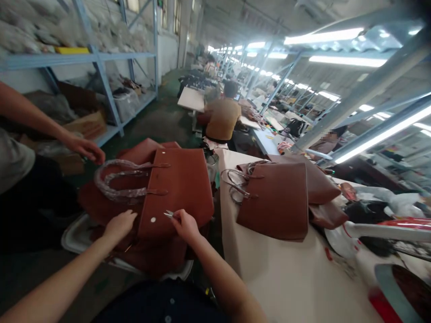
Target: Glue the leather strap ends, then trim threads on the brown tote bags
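A reddish-brown handbag point(182, 179) lies on its side over other brown bags in a pale tub point(72, 235). Its handles point(126, 194) are wrapped in clear plastic and point left. My left hand point(121, 226) is closed at the bag's lower left edge, with the fingertips partly hidden. In my right hand point(186, 228) is a small pair of thread snips point(169, 214), pinched between thumb and fingers. The blades point left over the bag's front panel, near a round white spot point(153, 220).
On the right, a table point(269, 269) bears more brown handbags point(278, 197) and part of a machine point(390, 231). A co-worker's hand point(85, 149) hangs beside the bag at left. Shelves point(124, 56) stand behind; a seated person point(222, 117) is ahead.
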{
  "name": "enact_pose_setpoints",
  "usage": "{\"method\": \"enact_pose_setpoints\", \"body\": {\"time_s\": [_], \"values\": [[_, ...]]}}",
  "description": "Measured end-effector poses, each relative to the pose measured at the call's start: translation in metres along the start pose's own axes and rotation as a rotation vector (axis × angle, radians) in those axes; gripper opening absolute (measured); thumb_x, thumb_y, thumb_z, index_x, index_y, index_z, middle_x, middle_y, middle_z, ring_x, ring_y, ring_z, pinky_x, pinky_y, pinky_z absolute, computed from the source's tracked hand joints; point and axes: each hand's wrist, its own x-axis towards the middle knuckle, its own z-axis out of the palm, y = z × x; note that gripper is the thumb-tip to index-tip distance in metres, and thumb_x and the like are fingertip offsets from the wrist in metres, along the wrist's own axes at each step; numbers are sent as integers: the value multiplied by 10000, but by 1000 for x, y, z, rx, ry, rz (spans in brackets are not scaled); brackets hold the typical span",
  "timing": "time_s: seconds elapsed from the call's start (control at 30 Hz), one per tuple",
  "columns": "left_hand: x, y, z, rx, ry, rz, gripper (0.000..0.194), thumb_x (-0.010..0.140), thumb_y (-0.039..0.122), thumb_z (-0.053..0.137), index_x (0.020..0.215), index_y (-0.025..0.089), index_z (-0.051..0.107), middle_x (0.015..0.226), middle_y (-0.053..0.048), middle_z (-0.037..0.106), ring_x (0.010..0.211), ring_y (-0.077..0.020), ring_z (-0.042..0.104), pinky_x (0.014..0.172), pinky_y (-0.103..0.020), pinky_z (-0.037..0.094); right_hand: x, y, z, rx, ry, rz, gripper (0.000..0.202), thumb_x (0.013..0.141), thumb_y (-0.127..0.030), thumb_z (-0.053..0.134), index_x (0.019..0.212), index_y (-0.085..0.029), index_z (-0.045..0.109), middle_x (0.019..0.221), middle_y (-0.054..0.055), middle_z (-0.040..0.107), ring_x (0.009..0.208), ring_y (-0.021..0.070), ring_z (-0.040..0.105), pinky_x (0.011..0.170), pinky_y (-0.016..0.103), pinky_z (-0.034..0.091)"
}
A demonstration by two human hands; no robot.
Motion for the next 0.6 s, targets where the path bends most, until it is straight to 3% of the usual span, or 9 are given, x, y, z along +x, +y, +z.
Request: {"method": "enact_pose_setpoints", "body": {"time_s": [0.1, 0.2, 0.27, 0.33, 0.4, 0.6], "values": [[-11, -1, -2, -1, 28, 0, 366, 875, 253, 325, 1098, 114, 579, 1061, -161, 606, 920, -251, 606, 803, -379, 468, 7, 7, 21, -38, -70, -4, 152, 863, -294, 533, 985, -204, 536, 924, 31, 668, 844, 168, 618, 709, 247, 439], [-15, 15, -5, -14, 57, 70, 466, 860, 344, 395, 1279, 145, 439, 1259, -158, 484, 1102, -265, 506, 917, -382, 404, 13, 4, 33, -95, -122, -37, 162, 861, -300, 534, 991, -205, 544, 935, 44, 656, 857, 181, 608, 721, 261, 431], [-9, 23, -7, -27, 29, 136, 403, 841, 311, 445, 1216, 180, 511, 1228, -133, 505, 1080, -254, 509, 915, -364, 396, 17, -1, 39, -133, -152, -66, 153, 852, -297, 544, 973, -205, 555, 925, 47, 650, 847, 187, 603, 721, 269, 426], [2, 24, -12, -42, -23, 186, 248, 836, 268, 448, 975, 193, 639, 1013, -101, 600, 925, -234, 566, 847, -348, 418, 22, -4, 42, -162, -176, -91, 149, 845, -297, 553, 961, -205, 559, 918, 46, 645, 837, 188, 599, 718, 271, 422], [10, 18, -16, -68, -75, 217, 237, 838, 262, 436, 759, 197, 650, 795, -67, 609, 782, -214, 579, 776, -329, 427, 25, -7, 45, -180, -191, -107, 154, 845, -302, 552, 965, -205, 557, 917, 45, 642, 833, 185, 595, 718, 269, 418], [14, 14, -23, -187, -142, 205, 329, 869, 343, 339, 785, 218, 632, 811, -38, 638, 785, -185, 598, 748, -278, 432, 34, -11, 53, -167, -209, -110, 159, 849, -304, 546, 963, -195, 562, 919, 57, 644, 835, 191, 591, 733, 280, 415]]}}
